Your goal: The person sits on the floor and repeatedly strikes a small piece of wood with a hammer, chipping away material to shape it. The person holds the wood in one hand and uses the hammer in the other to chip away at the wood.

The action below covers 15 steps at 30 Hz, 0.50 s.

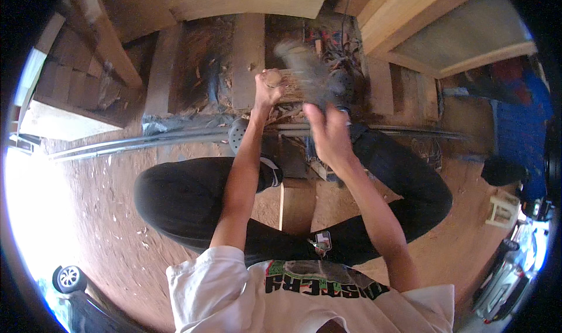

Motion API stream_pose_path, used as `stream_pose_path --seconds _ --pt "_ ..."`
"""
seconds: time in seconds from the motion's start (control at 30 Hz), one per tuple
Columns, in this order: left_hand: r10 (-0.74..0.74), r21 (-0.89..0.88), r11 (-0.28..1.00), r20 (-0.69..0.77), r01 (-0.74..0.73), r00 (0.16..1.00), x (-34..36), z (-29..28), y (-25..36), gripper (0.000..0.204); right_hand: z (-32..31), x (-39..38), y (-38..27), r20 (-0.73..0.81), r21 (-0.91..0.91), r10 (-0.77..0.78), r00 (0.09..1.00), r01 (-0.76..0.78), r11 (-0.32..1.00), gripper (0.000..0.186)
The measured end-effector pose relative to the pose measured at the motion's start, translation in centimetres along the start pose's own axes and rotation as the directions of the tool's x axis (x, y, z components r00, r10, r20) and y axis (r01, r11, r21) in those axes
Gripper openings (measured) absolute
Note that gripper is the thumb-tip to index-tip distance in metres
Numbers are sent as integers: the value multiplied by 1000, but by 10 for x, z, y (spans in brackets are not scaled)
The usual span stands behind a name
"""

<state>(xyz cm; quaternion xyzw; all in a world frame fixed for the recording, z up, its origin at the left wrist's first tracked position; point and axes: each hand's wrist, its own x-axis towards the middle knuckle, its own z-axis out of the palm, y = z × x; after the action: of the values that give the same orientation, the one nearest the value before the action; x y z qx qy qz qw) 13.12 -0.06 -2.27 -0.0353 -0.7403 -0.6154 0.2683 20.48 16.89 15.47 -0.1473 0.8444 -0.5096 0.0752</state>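
Observation:
My left hand is closed around a round-ended wooden piece. Only its light, disc-like top shows above the fingers, so I cannot make out whether it is a tool handle. To its right, my right hand is closed with the thumb up. It grips a tool that is smeared by motion into a grey-brown streak, slanting up and left from the hand. Its kind cannot be made out. Both hands are above the dark, littered patch between wooden boards, a little apart from each other.
A wooden board runs away from me beside the left hand. Long metal bars cross in front of my knees. A wooden frame leans at the far right, with a blue sheet beyond. A wooden block lies between my legs.

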Motion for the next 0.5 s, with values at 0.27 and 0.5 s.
stream_pose_path --seconds 0.27,0.5 --pt "-285 27 958 -42 286 958 8 -5 -5 16 -27 -11 44 146 218 415 898 -438 872 57" --pt "-342 -52 938 0 342 940 33 -2 -21 22 -35 -46 45 207 474 644 736 -651 592 53"
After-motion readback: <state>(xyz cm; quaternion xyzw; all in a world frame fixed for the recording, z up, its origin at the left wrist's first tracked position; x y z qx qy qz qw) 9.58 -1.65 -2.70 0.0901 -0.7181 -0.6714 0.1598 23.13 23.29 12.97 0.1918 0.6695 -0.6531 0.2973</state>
